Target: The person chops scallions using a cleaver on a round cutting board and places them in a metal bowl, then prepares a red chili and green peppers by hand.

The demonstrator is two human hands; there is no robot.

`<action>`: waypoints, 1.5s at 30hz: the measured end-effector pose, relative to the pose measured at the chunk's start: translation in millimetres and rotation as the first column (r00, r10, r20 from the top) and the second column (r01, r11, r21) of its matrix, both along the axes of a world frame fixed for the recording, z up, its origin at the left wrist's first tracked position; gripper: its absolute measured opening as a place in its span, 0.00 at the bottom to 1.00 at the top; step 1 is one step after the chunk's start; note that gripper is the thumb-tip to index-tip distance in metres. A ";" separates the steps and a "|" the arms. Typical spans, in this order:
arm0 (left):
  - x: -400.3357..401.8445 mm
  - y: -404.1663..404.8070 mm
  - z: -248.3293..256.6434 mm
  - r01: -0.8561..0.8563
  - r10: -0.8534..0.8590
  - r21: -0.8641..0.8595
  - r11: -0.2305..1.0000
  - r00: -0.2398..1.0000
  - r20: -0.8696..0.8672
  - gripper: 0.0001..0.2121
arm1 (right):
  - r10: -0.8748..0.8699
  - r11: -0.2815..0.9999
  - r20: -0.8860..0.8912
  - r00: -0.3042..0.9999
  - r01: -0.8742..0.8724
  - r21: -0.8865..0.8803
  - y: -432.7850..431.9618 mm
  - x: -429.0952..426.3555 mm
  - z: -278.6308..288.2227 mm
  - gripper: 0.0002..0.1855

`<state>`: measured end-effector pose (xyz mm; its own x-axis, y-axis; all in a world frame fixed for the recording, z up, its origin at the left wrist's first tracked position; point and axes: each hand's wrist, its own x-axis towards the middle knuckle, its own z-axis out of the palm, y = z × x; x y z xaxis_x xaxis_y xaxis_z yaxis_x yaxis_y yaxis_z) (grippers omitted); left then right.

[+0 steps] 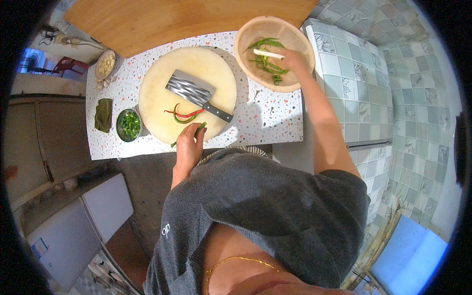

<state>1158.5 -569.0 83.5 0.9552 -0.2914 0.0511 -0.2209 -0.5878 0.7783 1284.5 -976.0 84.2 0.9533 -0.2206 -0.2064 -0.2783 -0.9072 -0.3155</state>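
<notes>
At the near edge of a round cutting board (155,88), my left hand (188,142) grips a green chili pepper (201,127) between thumb and fingers. Just beyond it lie a red chili (195,113) and a curved green chili (184,121), crossing each other. A cleaver (191,88) rests flat on the board, its black handle pointing to the right edge. My right hand (295,62) reaches into a beige plastic basket (245,72) holding several green chilies (267,42). Its fingertips meet the end of a white stalk-like piece (267,54); whether they grip it is unclear.
Left of the board stands a metal bowl of chopped greens (129,125), beside a dark green folded item (103,115). A bowl of peeled garlic (106,65) sits at the back left corner. Scraps (272,110) lie on the speckled countertop (285,125). A tiled ledge (354,73) borders the right.
</notes>
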 end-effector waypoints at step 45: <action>14.1 -9.6 -10.1 0.211 -0.211 0.031 0.977 0.977 0.019 0.06 | -0.088 0.914 0.152 0.984 0.019 0.405 59.9 -112.8 -61.4 0.08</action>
